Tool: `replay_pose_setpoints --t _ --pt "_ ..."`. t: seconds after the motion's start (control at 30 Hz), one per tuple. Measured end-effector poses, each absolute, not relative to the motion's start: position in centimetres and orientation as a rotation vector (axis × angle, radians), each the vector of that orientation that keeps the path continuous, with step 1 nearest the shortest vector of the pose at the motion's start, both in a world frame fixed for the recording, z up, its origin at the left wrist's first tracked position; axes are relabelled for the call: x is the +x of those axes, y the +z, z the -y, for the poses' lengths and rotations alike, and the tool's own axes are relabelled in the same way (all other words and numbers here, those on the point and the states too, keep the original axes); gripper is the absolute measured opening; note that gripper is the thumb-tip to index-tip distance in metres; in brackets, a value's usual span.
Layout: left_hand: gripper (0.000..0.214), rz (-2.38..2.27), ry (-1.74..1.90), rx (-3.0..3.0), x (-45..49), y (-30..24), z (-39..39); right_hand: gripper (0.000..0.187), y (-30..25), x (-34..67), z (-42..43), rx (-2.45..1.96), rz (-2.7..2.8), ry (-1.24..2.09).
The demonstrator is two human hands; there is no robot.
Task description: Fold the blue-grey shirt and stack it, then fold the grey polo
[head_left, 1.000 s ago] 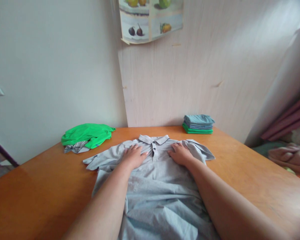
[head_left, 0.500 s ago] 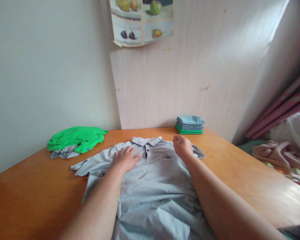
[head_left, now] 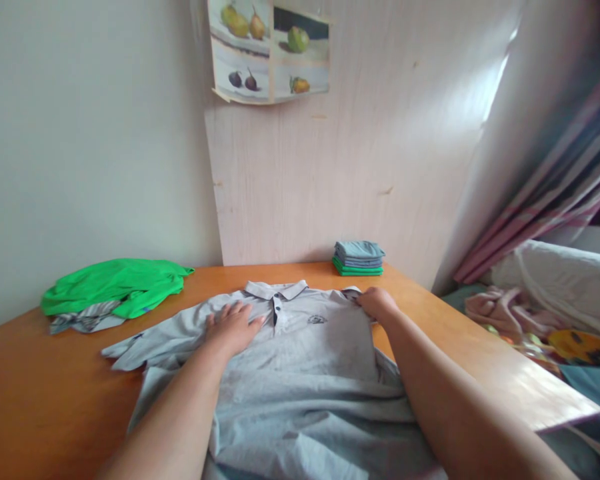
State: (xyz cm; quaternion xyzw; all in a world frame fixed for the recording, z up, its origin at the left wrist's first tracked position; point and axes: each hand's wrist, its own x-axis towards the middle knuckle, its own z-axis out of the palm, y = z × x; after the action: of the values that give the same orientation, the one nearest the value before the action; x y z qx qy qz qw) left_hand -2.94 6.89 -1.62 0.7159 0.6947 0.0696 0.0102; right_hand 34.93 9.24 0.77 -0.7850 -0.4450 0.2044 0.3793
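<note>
Head view, hidden or cut off: I could not see the hem of the grey polo shirt (head_left: 300, 367), which ran out past the bottom edge; the left forearm (head_left: 175, 413) and right forearm (head_left: 440, 383) covered parts of both its sides.
Hard to make out: From where I sat, the fingertips of the right hand (head_left: 379, 303) were lost in cloth, and the small mark near the end of the outspread sleeve (head_left: 153, 341) was too tiny to read.
Shirt's place: It lay front up on the orange-brown table (head_left: 35, 393), right before me, collar (head_left: 276, 290) toward the wall.
Shirt's look: The button placket (head_left: 277, 312) showed dark buttons and a dark inner edge; a dark printed emblem (head_left: 317, 319) sat on the chest. The chest was fairly smooth, while loose folds crossed the lower body.
Left hand (head_left: 235, 328): I had it palm down on the chest beside the placket, fingers spread, gripping nothing.
Right hand: It was curled around cloth at the other sleeve, beside the shoulder.
Far left: A crumpled green garment (head_left: 117, 283) lay over striped cloth (head_left: 93, 315), mostly covered.
Far back: A neat folded stack (head_left: 359, 259), blue-grey above green, stood near the wall.
Wall: Fruit pictures (head_left: 270, 57) hung there, cropped by the top edge.
</note>
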Motion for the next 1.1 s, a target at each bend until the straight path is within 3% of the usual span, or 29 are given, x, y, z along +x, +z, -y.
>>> replay_pose_setpoints --t 0.3,0.6,0.73,0.83,1.1 --pt "0.061 -2.165 0.250 2.246 -2.9 -1.5 -6.8 0.035 2.4 35.8 -8.8 -1.531 0.968 0.563" --pt "0.062 -2.144 0.294 2.222 -2.8 -1.3 -6.8 0.038 2.1 41.6 -5.3 -1.865 0.926 0.358" --pt "0.061 -2.152 0.280 2.211 -2.7 -1.1 -6.6 0.054 2.4 40.8 -4.4 -2.213 1.207 0.055" --pt "0.060 -2.147 0.280 2.215 -2.6 -0.9 -6.4 0.048 3.2 37.8 -5.6 -2.224 1.527 -0.054" --pt "0.060 -2.146 0.303 2.228 -2.8 -1.2 -6.4 0.036 2.6 29.0 -8.3 -1.900 2.134 0.067"
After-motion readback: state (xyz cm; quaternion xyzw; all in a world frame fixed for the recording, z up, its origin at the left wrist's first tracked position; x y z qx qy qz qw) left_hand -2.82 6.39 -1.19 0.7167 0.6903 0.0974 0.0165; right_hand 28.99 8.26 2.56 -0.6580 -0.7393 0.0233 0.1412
